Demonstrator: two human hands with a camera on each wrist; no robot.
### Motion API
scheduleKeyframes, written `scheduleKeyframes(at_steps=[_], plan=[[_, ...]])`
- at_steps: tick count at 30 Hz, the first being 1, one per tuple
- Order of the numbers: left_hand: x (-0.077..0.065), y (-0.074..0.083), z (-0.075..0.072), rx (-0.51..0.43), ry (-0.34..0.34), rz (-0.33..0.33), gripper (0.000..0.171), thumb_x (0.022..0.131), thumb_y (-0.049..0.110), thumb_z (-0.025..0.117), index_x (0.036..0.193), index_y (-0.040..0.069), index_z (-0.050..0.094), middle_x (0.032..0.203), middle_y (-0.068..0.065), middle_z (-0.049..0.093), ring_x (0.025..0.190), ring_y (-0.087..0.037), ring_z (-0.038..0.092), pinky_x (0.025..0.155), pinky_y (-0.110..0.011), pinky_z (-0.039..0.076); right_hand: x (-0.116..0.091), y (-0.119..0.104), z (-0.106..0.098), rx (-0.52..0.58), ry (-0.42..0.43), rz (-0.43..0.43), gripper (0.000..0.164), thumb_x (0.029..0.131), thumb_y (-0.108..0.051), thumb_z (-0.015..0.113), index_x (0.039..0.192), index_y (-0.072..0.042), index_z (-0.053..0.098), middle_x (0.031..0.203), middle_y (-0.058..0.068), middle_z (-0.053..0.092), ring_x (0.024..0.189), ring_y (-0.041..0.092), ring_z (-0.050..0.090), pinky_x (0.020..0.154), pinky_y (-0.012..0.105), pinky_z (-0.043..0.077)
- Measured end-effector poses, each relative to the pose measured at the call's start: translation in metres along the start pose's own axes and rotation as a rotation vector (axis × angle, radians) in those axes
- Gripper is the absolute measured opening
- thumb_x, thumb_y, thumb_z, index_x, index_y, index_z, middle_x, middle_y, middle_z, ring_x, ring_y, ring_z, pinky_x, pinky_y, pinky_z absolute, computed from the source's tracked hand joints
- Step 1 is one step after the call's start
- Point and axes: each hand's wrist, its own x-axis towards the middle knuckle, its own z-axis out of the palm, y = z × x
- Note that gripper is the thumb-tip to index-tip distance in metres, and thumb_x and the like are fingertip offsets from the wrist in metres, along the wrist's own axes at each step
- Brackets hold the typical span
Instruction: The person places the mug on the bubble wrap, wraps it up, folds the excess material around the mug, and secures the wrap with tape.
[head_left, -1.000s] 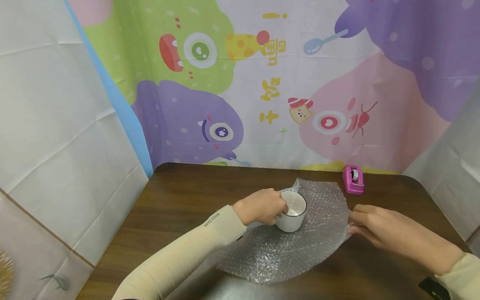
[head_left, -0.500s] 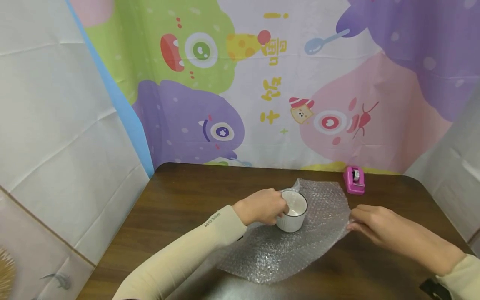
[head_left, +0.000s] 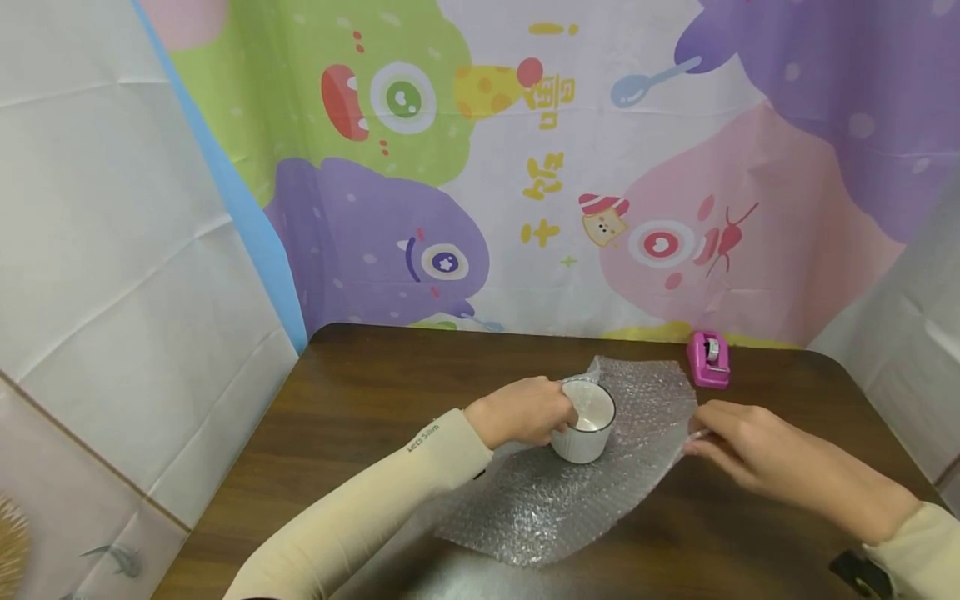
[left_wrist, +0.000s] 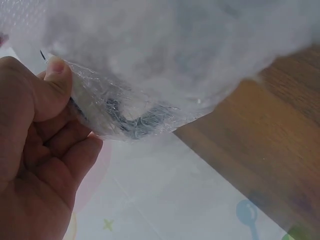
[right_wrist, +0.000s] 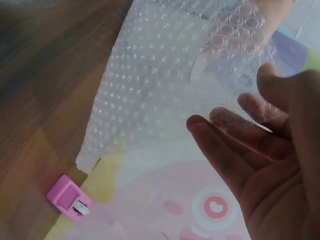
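Wrapping step, apparently: my left hand (head_left: 525, 411) pinches the cup (head_left: 579, 447); my right hand (head_left: 772, 454) (fingers extended, thumb apart) touches the bubble wrap (head_left: 536, 500). Next likely calls for folding inward.

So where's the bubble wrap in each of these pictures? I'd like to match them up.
Head: the bubble wrap lies right of centre in the lower half, partly under the cup.
Left wrist: bubble wrap fills most of the top, beside the left hand.
Right wrist: bubble wrap, upper middle, reaching the right hand.
Shared landmark: the brown table.
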Motion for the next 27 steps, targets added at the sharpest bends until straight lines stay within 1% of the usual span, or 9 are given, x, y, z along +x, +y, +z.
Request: scheduleKeyframes(at_steps=[2, 4, 7, 9, 19, 22, 25, 26, 27], plan=[[0.0, 0.0, 0.0, -0.006, 0.003, 0.004, 0.008, 0.097, 0.019, 0.072, 0.094, 0.023, 0.079, 0.09, 0.01, 0.076, 0.083, -0.007, 0.071, 0.079, -0.024, 0.058, 0.001, -0.002, 0.0, 0.004, -0.011, 0.005, 0.013, 0.096, -0.023, 0.073, 0.091, -0.018, 0.063, 0.086, -0.017, 0.06, 0.078, -0.006, 0.057, 0.066, 0.011, 0.049], [0.0, -0.001, 0.0, -0.011, 0.003, 0.005, 0.008, 0.097, 0.019, 0.072, 0.094, 0.022, 0.078, 0.089, 0.01, 0.076, 0.082, -0.007, 0.07, 0.079, -0.024, 0.058, 0.003, -0.003, 0.0, 0.004, -0.021, 0.006, 0.017, 0.089, -0.009, 0.077, 0.092, -0.017, 0.063, 0.089, -0.016, 0.061, 0.08, -0.004, 0.059, 0.068, 0.011, 0.049], [-0.001, 0.0, 0.0, -0.02, 0.002, 0.0, 0.007, 0.096, 0.019, 0.073, 0.094, 0.022, 0.078, 0.091, 0.01, 0.076, 0.083, -0.007, 0.071, 0.078, -0.023, 0.058, 0.006, -0.004, 0.001, 0.001, -0.029, -0.005, 0.034, 0.071, 0.01, 0.07, 0.093, -0.015, 0.065, 0.092, -0.014, 0.061, 0.081, -0.003, 0.059, 0.069, 0.011, 0.049], [-0.001, -0.001, 0.0, -0.025, -0.001, -0.004, 0.007, 0.096, 0.018, 0.073, 0.095, 0.022, 0.079, 0.091, 0.01, 0.076, 0.083, -0.007, 0.071, 0.078, -0.023, 0.058, 0.007, -0.003, 0.003, 0.001, -0.025, -0.022, 0.042, 0.063, 0.015, 0.064, 0.094, -0.014, 0.065, 0.092, -0.011, 0.061, 0.08, -0.001, 0.059, 0.069, 0.011, 0.049], [-0.001, 0.0, -0.001, -0.016, -0.014, -0.007, 0.008, 0.096, 0.018, 0.072, 0.095, 0.023, 0.078, 0.091, 0.011, 0.076, 0.082, -0.007, 0.07, 0.079, -0.024, 0.058, 0.011, 0.008, 0.015, -0.057, 0.043, -0.108, 0.047, 0.055, 0.019, 0.066, 0.092, -0.009, 0.068, 0.095, -0.002, 0.064, 0.081, 0.012, 0.064, 0.075, 0.016, 0.053], [-0.001, 0.0, -0.001, -0.012, -0.008, -0.005, 0.009, 0.096, 0.018, 0.072, 0.096, 0.023, 0.079, 0.092, 0.01, 0.076, 0.083, -0.007, 0.07, 0.079, -0.025, 0.058, 0.014, 0.009, 0.015, -0.063, 0.061, -0.124, 0.039, 0.06, 0.016, 0.067, 0.092, -0.008, 0.068, 0.094, -0.001, 0.063, 0.081, 0.013, 0.064, 0.074, 0.018, 0.055], [-0.001, -0.001, 0.0, -0.009, -0.006, -0.007, 0.008, 0.096, 0.018, 0.072, 0.095, 0.023, 0.079, 0.091, 0.011, 0.076, 0.082, -0.007, 0.07, 0.079, -0.025, 0.058, 0.017, 0.009, 0.016, -0.072, 0.079, -0.131, 0.012, 0.09, 0.002, 0.062, 0.092, -0.008, 0.068, 0.095, 0.0, 0.063, 0.081, 0.014, 0.064, 0.073, 0.019, 0.055], [-0.001, 0.0, 0.0, -0.007, -0.007, -0.009, 0.008, 0.096, 0.018, 0.072, 0.095, 0.023, 0.078, 0.09, 0.011, 0.075, 0.082, -0.007, 0.07, 0.079, -0.025, 0.058, 0.019, 0.009, 0.017, -0.077, 0.083, -0.132, 0.014, 0.099, -0.006, 0.056, 0.092, -0.007, 0.068, 0.095, 0.0, 0.063, 0.081, 0.014, 0.064, 0.074, 0.019, 0.055], [-0.001, 0.0, 0.0, -0.01, -0.01, -0.011, 0.008, 0.096, 0.019, 0.072, 0.094, 0.023, 0.078, 0.09, 0.011, 0.075, 0.082, -0.007, 0.07, 0.079, -0.025, 0.058, 0.02, 0.008, 0.018, -0.078, 0.085, -0.132, 0.021, 0.103, -0.011, 0.051, 0.093, -0.007, 0.068, 0.096, 0.001, 0.063, 0.082, 0.014, 0.064, 0.074, 0.019, 0.055]])
